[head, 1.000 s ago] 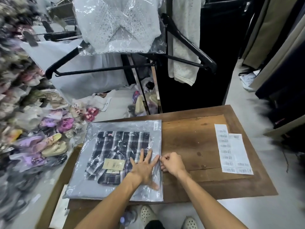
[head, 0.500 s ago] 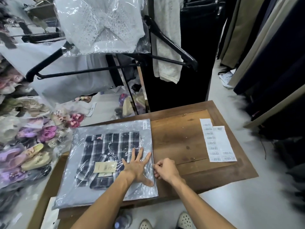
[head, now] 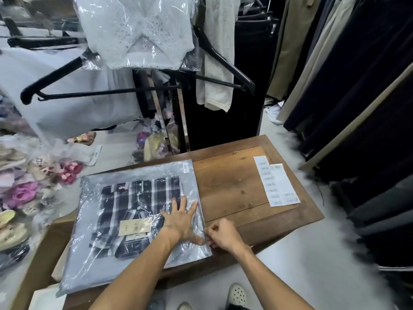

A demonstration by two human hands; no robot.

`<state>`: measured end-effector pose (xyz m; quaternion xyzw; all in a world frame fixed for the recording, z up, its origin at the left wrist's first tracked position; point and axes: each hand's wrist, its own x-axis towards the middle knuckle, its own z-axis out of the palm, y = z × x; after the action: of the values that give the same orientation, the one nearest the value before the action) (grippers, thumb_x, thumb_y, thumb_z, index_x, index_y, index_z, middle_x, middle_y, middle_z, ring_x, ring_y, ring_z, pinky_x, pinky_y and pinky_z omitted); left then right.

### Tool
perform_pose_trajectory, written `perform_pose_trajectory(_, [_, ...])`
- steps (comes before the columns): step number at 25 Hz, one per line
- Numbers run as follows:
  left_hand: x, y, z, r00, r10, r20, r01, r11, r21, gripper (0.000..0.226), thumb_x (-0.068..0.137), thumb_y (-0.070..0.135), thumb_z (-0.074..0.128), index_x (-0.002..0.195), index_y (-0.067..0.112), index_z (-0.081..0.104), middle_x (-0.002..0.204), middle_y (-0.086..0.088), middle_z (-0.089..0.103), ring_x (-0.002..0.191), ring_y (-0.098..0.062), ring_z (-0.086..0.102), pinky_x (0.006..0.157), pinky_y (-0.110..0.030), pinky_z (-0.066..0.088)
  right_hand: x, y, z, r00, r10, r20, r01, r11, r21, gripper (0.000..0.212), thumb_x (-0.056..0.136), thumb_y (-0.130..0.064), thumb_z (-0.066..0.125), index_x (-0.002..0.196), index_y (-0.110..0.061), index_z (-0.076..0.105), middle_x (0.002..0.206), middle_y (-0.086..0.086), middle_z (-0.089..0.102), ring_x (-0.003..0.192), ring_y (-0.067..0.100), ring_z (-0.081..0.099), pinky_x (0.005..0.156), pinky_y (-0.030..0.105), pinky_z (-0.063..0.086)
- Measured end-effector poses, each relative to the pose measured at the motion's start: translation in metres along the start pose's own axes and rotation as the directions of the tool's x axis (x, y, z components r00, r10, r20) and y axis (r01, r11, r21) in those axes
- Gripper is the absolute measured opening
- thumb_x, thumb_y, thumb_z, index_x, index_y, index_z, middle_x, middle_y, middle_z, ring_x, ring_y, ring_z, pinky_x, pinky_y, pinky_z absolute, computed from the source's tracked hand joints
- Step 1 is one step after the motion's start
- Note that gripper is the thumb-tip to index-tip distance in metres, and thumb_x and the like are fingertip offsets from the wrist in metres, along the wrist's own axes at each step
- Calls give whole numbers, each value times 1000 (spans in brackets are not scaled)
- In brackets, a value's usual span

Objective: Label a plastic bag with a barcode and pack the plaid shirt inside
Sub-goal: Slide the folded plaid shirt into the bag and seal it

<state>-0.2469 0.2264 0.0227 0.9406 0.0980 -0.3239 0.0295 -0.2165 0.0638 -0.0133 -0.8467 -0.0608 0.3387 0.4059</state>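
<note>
A clear plastic bag (head: pixel 93 260) lies flat on the left half of the wooden table (head: pixel 232 186). The folded dark plaid shirt (head: pixel 134 202) with a beige paper tag (head: pixel 135 227) is inside it. A small barcode label (head: pixel 186 167) sits on the bag's far right corner. My left hand (head: pixel 181 220) presses flat on the bag near its right edge, fingers spread. My right hand (head: pixel 222 234) pinches the bag's right edge close to the left thumb. Two sheets of barcode stickers (head: pixel 276 184) lie on the table's right side.
A black hanger (head: pixel 93 92) and a bagged white lace garment (head: pixel 138 32) hang above the table's far side. Dark and beige clothes hang on the right. Bagged sandals pile up on the left. A cardboard box (head: pixel 42 249) stands by the table's left corner.
My right hand has slid along the bag's right edge toward me and now pinches it near the left thumb. The left hand stays pressed flat. The view has shifted.
</note>
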Motion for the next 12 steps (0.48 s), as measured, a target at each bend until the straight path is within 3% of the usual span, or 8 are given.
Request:
perform_pose_trajectory(4, [-12,0,25,971,143,-190,-141,990,22,115,74,81,60,162,29,7,171,-8,-5,157,-38,-5,115,-78,6,1,2,4,998,3,-59,-6,998,-56,30,92,-17,67,63,-18,70,62,7,74,50,10,68,67,36,65])
perform_pose_trajectory(8, [-15,-5,37,979,197,-59,-195,980,39,112,75,82,57,161,34,4,172,-2,-7,156,-34,-13,109,-83,4,-4,0,7,996,6,-87,-14,995,-97,30,93,-21,70,62,-21,70,50,-5,67,41,1,61,61,25,59])
perform_pose_trajectory(12, [-10,-5,33,979,196,-47,-194,980,49,112,75,84,54,161,36,1,171,0,-11,156,-34,-15,109,-84,5,-9,2,4,997,31,-65,-42,983,-178,26,91,-26,71,70,-12,77,62,4,75,46,6,61,69,30,58])
